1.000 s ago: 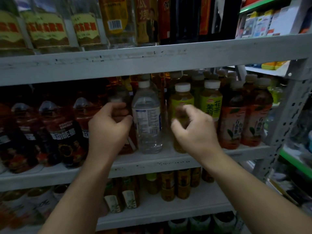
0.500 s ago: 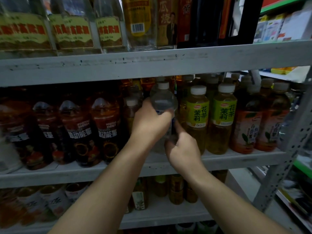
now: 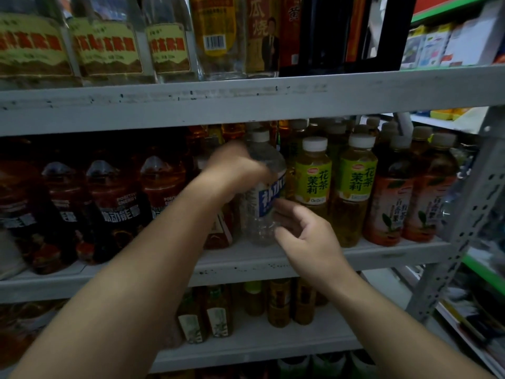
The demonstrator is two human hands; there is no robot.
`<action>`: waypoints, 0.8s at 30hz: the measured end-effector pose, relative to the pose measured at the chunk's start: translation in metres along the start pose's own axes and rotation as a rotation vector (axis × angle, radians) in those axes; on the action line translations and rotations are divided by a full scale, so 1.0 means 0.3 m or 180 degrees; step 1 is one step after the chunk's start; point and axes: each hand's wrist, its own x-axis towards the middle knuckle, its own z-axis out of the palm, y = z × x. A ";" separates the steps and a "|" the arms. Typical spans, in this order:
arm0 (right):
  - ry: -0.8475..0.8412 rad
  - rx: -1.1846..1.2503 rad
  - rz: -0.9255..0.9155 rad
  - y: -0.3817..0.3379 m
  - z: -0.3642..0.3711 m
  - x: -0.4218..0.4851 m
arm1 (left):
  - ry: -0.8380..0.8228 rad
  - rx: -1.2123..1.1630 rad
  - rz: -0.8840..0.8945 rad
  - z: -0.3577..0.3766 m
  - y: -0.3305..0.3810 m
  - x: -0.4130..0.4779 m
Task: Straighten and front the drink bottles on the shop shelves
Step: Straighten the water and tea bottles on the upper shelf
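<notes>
A clear bottle (image 3: 263,192) with a white cap and a blue-and-white label stands at the front of the middle shelf (image 3: 382,254). My left hand (image 3: 235,168) is blurred and wraps the bottle's shoulder from the left. My right hand (image 3: 306,233) sits at the bottle's lower right, fingers spread, fingertips touching its side. Right of it stand two yellow-green jasmine tea bottles (image 3: 313,179) and two orange-labelled tea bottles (image 3: 388,198). To the left is a row of dark red energy drink bottles (image 3: 114,198).
The upper shelf (image 3: 246,97) carries clear liquor bottles with yellow labels (image 3: 106,47) and dark boxes. Small tea bottles (image 3: 278,302) stand on the lower shelf. A perforated grey upright (image 3: 461,220) bounds the rack on the right, with another green-edged rack beyond it.
The clear bottle has turned so its blue label faces the front. My left hand stays on its shoulder; my right hand has loosened and drawn slightly back to the right.
</notes>
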 end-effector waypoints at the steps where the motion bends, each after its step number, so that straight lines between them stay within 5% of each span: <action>1: 0.0077 -0.0045 -0.0075 -0.006 -0.010 -0.001 | -0.0154 0.0051 -0.0052 -0.017 0.006 0.010; 13: 0.0630 -0.0503 -0.0030 -0.006 -0.076 -0.017 | -0.1590 -0.0098 -0.0031 -0.136 0.009 0.053; 24: 0.0215 -0.1152 0.0305 -0.014 -0.015 0.019 | -0.1564 0.0264 0.0536 -0.142 -0.016 0.038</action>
